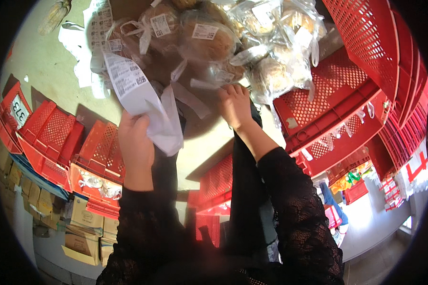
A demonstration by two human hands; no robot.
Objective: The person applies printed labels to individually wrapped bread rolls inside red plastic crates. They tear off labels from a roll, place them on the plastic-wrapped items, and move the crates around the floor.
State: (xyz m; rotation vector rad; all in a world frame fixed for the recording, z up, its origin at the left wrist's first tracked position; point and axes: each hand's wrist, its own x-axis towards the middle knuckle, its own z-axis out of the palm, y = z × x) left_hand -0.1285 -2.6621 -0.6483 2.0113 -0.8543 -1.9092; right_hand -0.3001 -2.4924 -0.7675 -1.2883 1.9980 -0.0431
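Note:
My left hand (137, 137) grips a strip of printed white labels (128, 80), whose loose end folds down to the right. The strip's upper part lies towards the top left. My right hand (235, 105) rests its fingertips at the lower edge of a clear plastic bag of brownish round produce (228, 73). Whether its fingers pinch anything is unclear. Above both hands, several knotted clear bags (210, 42) bear white labels. More bags (274, 74) lie brightly lit at the right.
Red perforated plastic crates (328, 96) stand at the right, with more red crates (53, 131) at the left. Cardboard boxes (85, 215) are stacked at the lower left. A long gourd-like vegetable (55, 16) lies at the top left. Someone's blue-clad leg (333, 206) shows at the right.

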